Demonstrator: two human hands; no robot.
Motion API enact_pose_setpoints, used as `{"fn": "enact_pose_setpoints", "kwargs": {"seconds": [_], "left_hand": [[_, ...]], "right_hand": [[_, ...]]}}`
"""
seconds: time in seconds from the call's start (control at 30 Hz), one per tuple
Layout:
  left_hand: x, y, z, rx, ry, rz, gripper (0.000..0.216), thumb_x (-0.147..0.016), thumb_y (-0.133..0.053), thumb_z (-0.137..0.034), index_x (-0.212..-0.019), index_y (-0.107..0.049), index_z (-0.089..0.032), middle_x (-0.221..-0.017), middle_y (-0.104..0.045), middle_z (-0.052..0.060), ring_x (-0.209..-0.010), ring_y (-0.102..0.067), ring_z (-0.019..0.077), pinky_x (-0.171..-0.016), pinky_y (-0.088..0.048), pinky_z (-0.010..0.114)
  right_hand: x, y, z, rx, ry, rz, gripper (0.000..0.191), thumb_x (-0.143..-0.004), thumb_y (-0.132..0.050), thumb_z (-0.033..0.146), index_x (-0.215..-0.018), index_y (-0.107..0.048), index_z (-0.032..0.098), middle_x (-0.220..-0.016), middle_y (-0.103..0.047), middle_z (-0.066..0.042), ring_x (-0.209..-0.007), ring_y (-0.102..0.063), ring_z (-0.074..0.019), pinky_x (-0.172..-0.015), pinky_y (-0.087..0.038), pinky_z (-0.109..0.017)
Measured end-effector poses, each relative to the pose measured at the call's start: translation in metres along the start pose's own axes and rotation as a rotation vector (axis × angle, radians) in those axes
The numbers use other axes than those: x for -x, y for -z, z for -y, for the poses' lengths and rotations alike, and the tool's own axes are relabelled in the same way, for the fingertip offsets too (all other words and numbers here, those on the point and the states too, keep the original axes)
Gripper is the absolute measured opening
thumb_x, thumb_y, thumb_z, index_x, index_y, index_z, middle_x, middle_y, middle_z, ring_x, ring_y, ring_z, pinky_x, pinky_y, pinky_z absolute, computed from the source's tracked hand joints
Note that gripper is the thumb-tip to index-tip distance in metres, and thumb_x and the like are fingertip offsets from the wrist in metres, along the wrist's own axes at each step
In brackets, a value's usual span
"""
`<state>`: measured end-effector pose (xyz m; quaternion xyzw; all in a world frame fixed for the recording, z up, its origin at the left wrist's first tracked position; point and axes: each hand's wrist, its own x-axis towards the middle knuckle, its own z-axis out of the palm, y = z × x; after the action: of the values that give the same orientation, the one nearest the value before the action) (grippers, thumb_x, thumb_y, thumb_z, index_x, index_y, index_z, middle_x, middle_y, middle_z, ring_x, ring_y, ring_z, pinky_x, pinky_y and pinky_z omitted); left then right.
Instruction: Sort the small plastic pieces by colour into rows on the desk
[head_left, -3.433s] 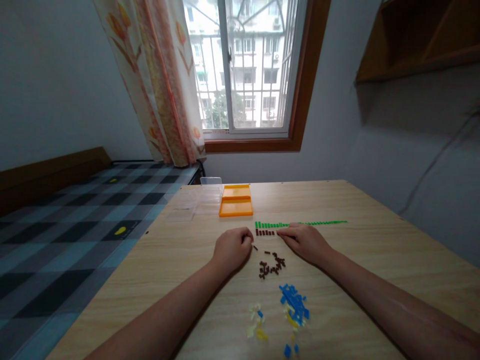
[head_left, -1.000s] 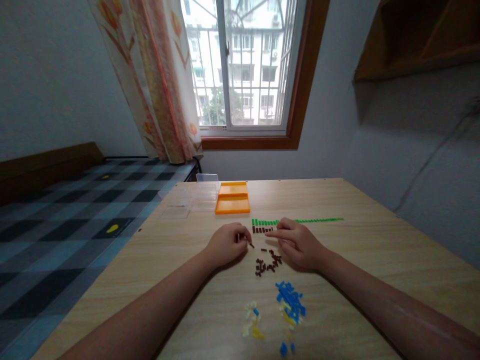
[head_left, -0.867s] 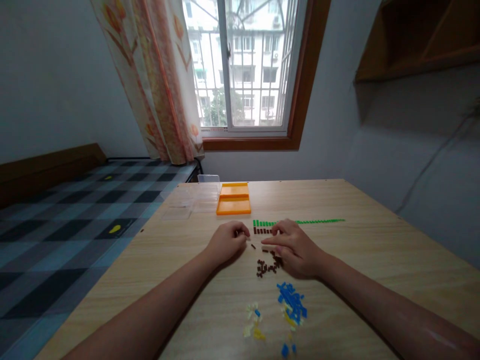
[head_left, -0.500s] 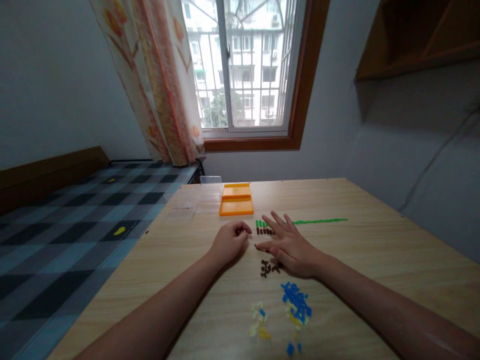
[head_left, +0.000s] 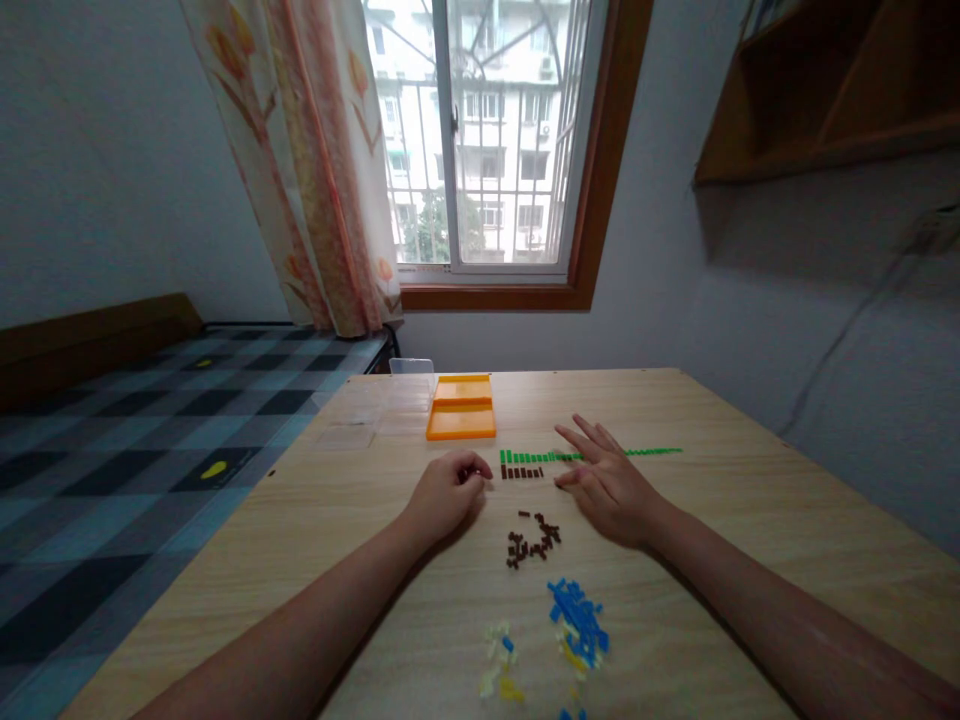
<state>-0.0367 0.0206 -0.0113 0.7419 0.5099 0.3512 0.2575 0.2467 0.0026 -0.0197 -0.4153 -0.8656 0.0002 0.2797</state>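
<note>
My left hand (head_left: 448,500) rests on the table at the left end of the rows, fingers curled in; what it may hold is hidden. My right hand (head_left: 616,492) is just right of the short brown row, thumb and index drawn together at a tiny dark brown piece (head_left: 558,485), the other fingers stretched out over the green row. The row of small green pieces (head_left: 525,458) runs rightward, partly behind my right hand. Below it lies the row of brown pieces (head_left: 521,473). Closer to me are a single brown piece (head_left: 523,514) and a loose brown heap (head_left: 534,548).
A heap of blue pieces (head_left: 581,618) and scattered yellow pieces (head_left: 511,689) lie near me. An open orange case (head_left: 461,436) and clear plastic boxes (head_left: 349,436) stand at the table's back left. A bed (head_left: 187,480) is left; a wooden shelf (head_left: 810,150) hangs at right.
My right hand has moved right, uncovering the brown row and the brown heap. Its thumb and index have drawn closer together. My left hand stays in place; the view has shifted slightly.
</note>
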Motion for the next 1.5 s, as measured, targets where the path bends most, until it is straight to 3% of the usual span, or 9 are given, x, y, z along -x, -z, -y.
{"fn": "enact_pose_setpoints", "kwargs": {"seconds": [0.37,1.1,1.37,1.5], "left_hand": [[-0.001,-0.001,0.001,-0.003,-0.023,0.037,0.021,-0.073,-0.051,-0.014,-0.074,-0.071,-0.018,-0.074,-0.07,0.002,-0.074,-0.063,0.0183,-0.071,-0.046,0.029],[0.001,-0.001,-0.002,-0.056,-0.047,0.049,0.02,-0.074,-0.053,-0.01,-0.074,-0.071,-0.018,-0.075,-0.069,0.001,-0.074,-0.061,0.0175,-0.071,-0.043,0.029],[0.001,0.0,-0.007,-0.076,-0.04,0.057,0.021,-0.075,-0.054,-0.007,-0.074,-0.072,-0.018,-0.073,-0.067,0.0,-0.071,-0.06,0.0165,-0.069,-0.042,0.028],[0.002,0.0,-0.007,-0.088,-0.047,0.062,0.021,-0.074,-0.054,-0.007,-0.075,-0.072,-0.018,-0.073,-0.067,0.0,-0.07,-0.059,0.0164,-0.068,-0.042,0.028]], "right_hand": [[-0.005,-0.012,-0.001,-0.043,-0.056,-0.047,0.047,-0.101,-0.034,0.019,-0.118,-0.077,0.025,-0.161,-0.037,-0.007,-0.152,-0.024,-0.0331,-0.118,-0.025,-0.064],[-0.004,-0.02,-0.002,-0.07,-0.07,-0.052,0.046,-0.105,-0.033,0.028,-0.113,-0.078,0.026,-0.163,-0.035,-0.006,-0.153,-0.024,-0.0326,-0.117,-0.029,-0.063],[-0.005,-0.015,-0.003,-0.073,-0.063,-0.154,0.046,-0.103,-0.033,0.026,-0.115,-0.078,0.022,-0.165,-0.03,-0.006,-0.153,-0.023,-0.0317,-0.118,-0.03,-0.059],[-0.005,-0.016,-0.004,-0.05,-0.071,-0.113,0.047,-0.103,-0.034,0.026,-0.114,-0.079,0.022,-0.163,-0.033,-0.008,-0.153,-0.023,-0.0333,-0.117,-0.03,-0.061]]}}
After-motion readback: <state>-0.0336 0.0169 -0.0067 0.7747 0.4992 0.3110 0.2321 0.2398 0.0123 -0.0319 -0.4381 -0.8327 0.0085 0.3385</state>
